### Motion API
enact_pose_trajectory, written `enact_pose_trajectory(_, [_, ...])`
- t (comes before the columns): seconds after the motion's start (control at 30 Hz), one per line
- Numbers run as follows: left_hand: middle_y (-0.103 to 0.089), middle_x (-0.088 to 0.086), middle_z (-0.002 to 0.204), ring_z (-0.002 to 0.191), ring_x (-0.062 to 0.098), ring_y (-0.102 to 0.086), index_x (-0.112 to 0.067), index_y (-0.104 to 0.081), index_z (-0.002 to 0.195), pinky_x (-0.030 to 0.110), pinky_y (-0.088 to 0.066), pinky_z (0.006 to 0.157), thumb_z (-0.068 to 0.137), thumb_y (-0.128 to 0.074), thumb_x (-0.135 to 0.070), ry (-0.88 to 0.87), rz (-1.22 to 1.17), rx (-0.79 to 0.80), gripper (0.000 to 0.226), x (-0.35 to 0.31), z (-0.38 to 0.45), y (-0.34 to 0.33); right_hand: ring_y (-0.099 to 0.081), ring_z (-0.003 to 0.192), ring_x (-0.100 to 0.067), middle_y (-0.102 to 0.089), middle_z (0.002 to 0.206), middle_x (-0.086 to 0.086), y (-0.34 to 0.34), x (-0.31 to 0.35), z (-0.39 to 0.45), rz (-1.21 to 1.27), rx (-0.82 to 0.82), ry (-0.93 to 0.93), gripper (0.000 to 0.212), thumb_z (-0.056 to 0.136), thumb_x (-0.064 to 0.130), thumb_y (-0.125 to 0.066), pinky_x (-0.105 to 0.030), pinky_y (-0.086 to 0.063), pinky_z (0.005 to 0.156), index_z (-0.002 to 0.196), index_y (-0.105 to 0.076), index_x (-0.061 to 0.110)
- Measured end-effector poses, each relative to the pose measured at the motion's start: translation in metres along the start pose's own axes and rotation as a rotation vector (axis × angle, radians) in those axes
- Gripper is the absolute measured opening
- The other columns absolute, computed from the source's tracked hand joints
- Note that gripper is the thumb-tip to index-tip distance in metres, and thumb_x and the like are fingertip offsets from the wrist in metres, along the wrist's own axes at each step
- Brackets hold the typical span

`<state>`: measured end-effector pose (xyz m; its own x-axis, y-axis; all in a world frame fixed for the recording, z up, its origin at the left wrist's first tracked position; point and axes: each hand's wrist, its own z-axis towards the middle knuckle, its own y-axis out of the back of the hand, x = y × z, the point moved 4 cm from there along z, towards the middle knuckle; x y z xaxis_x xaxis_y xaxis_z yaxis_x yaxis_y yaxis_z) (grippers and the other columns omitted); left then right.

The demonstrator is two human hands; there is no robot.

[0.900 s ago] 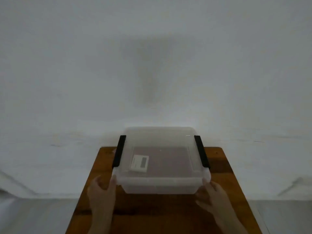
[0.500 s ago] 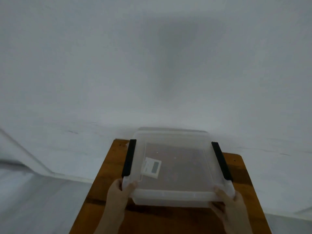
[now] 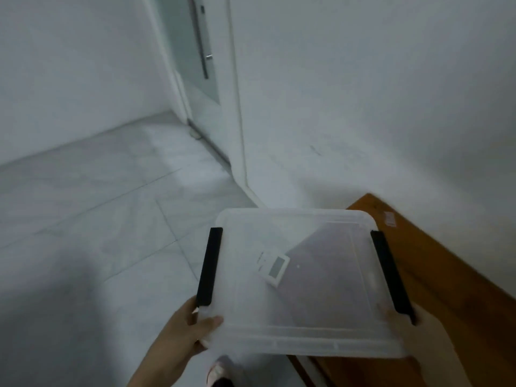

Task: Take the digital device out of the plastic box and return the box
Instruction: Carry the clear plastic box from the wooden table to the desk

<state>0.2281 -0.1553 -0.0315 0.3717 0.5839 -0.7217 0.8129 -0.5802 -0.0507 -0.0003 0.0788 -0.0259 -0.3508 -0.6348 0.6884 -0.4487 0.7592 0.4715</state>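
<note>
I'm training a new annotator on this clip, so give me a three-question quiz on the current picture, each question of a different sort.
1. True or false: the lid is on the plastic box.
2. Where is the small white device? A) on the table B) inside the box C) on the floor
3. Fill in: the left hand and right hand grip the box at its near ____.

Key: 1 true; 2 B; 3 corners. The box is held partly off the wooden table, over the floor.

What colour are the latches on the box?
Black, both latches, on the clear box; the head view, the only one, shows them.
</note>
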Motion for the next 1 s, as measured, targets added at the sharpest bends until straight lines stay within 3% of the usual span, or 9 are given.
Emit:
enact_pose_trajectory(0.1, [-0.055, 0.001, 0.084, 0.07, 0.018, -0.054, -0.02, -0.045, 0.107, 0.029, -0.043, 0.054, 0.085, -0.057, -0.019, -0.017, -0.069, -0.176, 0.025, -0.01, 0.007, 0.061, -0.047, 0.109, -0.036, -0.055, 0.117, -0.017, -0.072, 0.057, -0.002, -0.064, 0.128, 0.101, 0.045, 0.086, 0.019, -0.056, -0.047, -0.036, 0.098, 0.127, -0.047, 0.001])
enact_pose_trajectory(0.27, [-0.05, 0.0, 0.075, 0.067, 0.011, -0.045, -0.007, -0.05, 0.103, 0.026, -0.034, 0.058, 0.081, -0.061, -0.007, -0.131, -0.263, -0.513, 0.025, -0.031, 0.029, 0.185, -0.045, 0.074, -0.019, -0.049, 0.074, -0.001, -0.226, 0.132, -0.015, -0.081, 0.339, 0.251, 0.016, 0.084, 0.018, -0.059, -0.039, -0.04, 0.081, 0.095, -0.051, 0.011])
enact_pose_trajectory(0.37, [-0.05, 0.008, 0.079, 0.072, 0.02, -0.045, 0.0, -0.051, 0.107, 0.027, -0.036, 0.069, 0.079, -0.06, 0.002, -0.165, -0.377, -0.637, 0.03, -0.049, 0.045, 0.272, -0.045, 0.064, -0.021, -0.048, 0.064, -0.006, -0.328, 0.164, -0.027, -0.125, 0.422, 0.305, 0.019, 0.081, 0.011, -0.063, -0.032, -0.034, 0.058, 0.094, -0.055, 0.0])
enact_pose_trajectory(0.43, [-0.048, 0.011, 0.082, 0.077, 0.024, -0.043, 0.001, -0.05, 0.108, 0.034, -0.037, 0.079, 0.079, -0.06, 0.004, -0.142, -0.416, -0.714, 0.031, -0.06, 0.053, 0.326, -0.046, 0.063, -0.022, -0.048, 0.062, -0.006, -0.39, 0.184, -0.04, -0.161, 0.464, 0.341, 0.019, 0.078, 0.01, -0.066, -0.029, -0.032, 0.055, 0.093, -0.057, 0.0])
enact_pose_trajectory(0.57, [-0.043, 0.009, 0.065, 0.059, 0.022, -0.038, 0.004, -0.051, 0.092, 0.023, -0.034, 0.05, 0.077, -0.061, 0.008, -0.121, -0.485, -0.881, 0.019, -0.077, 0.072, 0.409, -0.049, 0.067, -0.025, -0.051, 0.064, -0.007, -0.487, 0.224, -0.06, -0.225, 0.548, 0.356, 0.019, 0.077, 0.007, -0.067, -0.026, -0.034, 0.057, 0.092, -0.055, 0.003])
enact_pose_trajectory(0.77, [-0.057, 0.02, 0.087, 0.083, 0.029, -0.049, 0.008, -0.055, 0.08, 0.032, -0.033, 0.078, 0.068, -0.072, 0.005, 0.005, -0.484, -1.047, 0.021, -0.121, 0.162, 0.505, -0.055, 0.08, -0.033, -0.058, 0.077, -0.023, -0.637, 0.312, -0.037, -0.32, 0.532, 0.414, 0.023, 0.073, 0.0, -0.068, -0.032, -0.036, 0.07, 0.093, -0.06, -0.008])
enact_pose_trajectory(0.87, [-0.054, 0.015, 0.074, 0.077, 0.027, -0.048, 0.005, -0.054, 0.073, 0.031, -0.038, 0.068, 0.068, -0.071, 0.006, -0.024, -0.511, -1.161, 0.017, -0.165, 0.209, 0.566, -0.05, 0.071, -0.03, -0.054, 0.067, -0.018, -0.73, 0.381, -0.03, -0.329, 0.568, 0.483, 0.018, 0.074, 0.001, -0.068, -0.032, -0.033, 0.058, 0.088, -0.058, -0.006])
enact_pose_trajectory(0.93, [-0.051, 0.015, 0.071, 0.073, 0.025, -0.045, 0.006, -0.054, 0.073, 0.024, -0.038, 0.055, 0.068, -0.071, 0.007, -0.063, -0.517, -1.249, 0.017, -0.198, 0.227, 0.609, -0.05, 0.076, -0.029, -0.057, 0.078, -0.02, -0.793, 0.434, -0.039, -0.36, 0.644, 0.548, 0.017, 0.075, 0.003, -0.068, -0.032, -0.033, 0.063, 0.087, -0.056, 0.001])
enact_pose_trajectory(1.0, [-0.053, 0.019, 0.075, 0.074, 0.025, -0.045, 0.01, -0.055, 0.079, 0.026, -0.038, 0.056, 0.068, -0.07, 0.008, -0.094, -0.546, -1.327, 0.019, -0.226, 0.238, 0.651, -0.049, 0.082, -0.027, -0.056, 0.087, -0.02, -0.853, 0.484, -0.056, -0.409, 0.733, 0.615, 0.02, 0.075, 0.003, -0.068, -0.028, -0.031, 0.074, 0.089, -0.054, 0.005])
